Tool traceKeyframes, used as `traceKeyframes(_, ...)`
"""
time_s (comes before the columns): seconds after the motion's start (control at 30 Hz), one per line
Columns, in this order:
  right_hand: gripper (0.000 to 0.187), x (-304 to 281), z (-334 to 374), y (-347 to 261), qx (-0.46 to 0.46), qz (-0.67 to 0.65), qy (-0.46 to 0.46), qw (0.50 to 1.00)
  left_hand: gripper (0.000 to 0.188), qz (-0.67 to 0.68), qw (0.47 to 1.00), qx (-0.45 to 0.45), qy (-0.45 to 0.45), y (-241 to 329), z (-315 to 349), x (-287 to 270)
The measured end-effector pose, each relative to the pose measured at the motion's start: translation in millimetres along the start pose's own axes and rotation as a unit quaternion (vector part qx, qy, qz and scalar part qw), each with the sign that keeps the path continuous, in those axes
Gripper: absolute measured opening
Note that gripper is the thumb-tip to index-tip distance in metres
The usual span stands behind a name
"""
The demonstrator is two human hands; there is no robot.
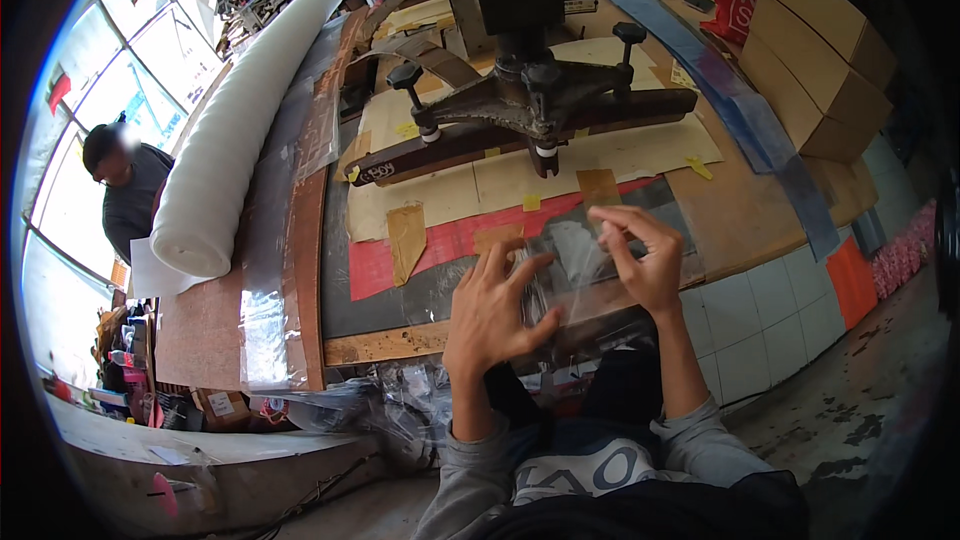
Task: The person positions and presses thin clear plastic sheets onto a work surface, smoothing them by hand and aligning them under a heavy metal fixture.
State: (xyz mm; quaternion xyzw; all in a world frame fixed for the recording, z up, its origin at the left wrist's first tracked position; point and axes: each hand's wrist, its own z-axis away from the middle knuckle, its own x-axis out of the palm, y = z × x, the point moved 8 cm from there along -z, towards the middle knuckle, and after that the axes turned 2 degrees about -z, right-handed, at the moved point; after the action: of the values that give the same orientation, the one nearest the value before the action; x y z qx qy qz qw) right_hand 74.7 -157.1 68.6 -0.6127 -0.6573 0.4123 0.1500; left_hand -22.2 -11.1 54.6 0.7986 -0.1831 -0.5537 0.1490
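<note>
So from my feed, both hands are working on a clear plastic sheet (575,275) that sits at the near edge of the tabletop (740,210), right in front of the body. The left hand (492,312) is laid flat on the near-left part of the sheet, fingers spread and pressing down, no pinch going on there. The right hand (643,262) is up at the sheet's right side with its fingers curled; the thumb and fingertips look pressed together on the film's edge, though it's so see-through I can't swear exactly where the edge runs.

Under and around the sheet there's a red mat (440,245) with brown tape patches (405,238) stuck on it, and beige paper (620,155) further back. On that paper, just beyond the hands, stands a heavy dark metal press (530,105) with black knobs on its arms.

Far left, a long white foam roll (245,115) lies along the tabletop's left side, on top of more clear film. Another person (128,190) in a dark top stands past it by the windows. Over on the far right are stacked cardboard boxes (815,50) and a blue strip (720,90) running down the tabletop.
</note>
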Motion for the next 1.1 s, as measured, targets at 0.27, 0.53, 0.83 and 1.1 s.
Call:
traceKeyframes(0.27, 0.038, -1, -37, 42, 0.047, 0.244, -0.135, 0.959, 0.054, -0.010, 0.997, 0.071, -0.039, 8, 7, 4)
traceKeyframes(0.53, 0.024, 3, -55, 91, 0.166, 0.071, -0.279, 0.943, 0.054, 0.010, 0.992, 0.107, -0.066, 13, 9, 2)
traceKeyframes(0.83, 0.031, -19, -61, 87, 0.322, -0.167, -0.288, 0.886, 0.054, 0.010, 0.992, 0.113, -0.060, 12, 10, 3)
traceKeyframes(1.1, 0.043, -18, -62, 73, 0.273, -0.173, -0.294, 0.899, 0.054, 0.012, 0.992, 0.109, -0.057, 11, 9, 3)
